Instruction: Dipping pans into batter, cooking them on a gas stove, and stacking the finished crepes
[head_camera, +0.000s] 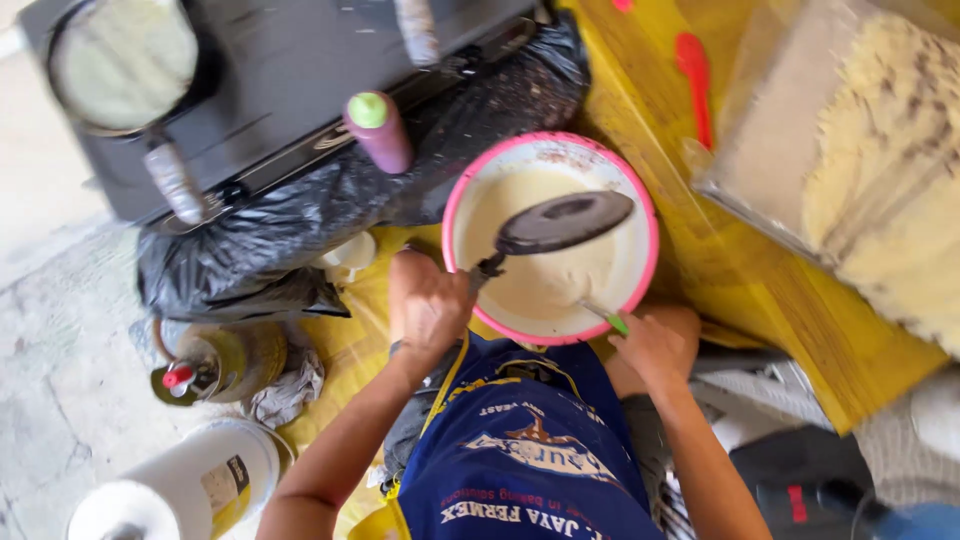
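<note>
My left hand grips the handle of a small dark frying pan, held level over a pink-rimmed bowl of pale batter. My right hand holds a green-handled utensil whose end dips into the batter at the bowl's near edge. A blue apron covers my lap just below both hands.
A black stove sits at the top, with another pan of pale batter on it and black plastic beneath. A purple squeeze bottle, a yellow wooden table, a red spatula and a tray of stacked thin crepes surround the bowl.
</note>
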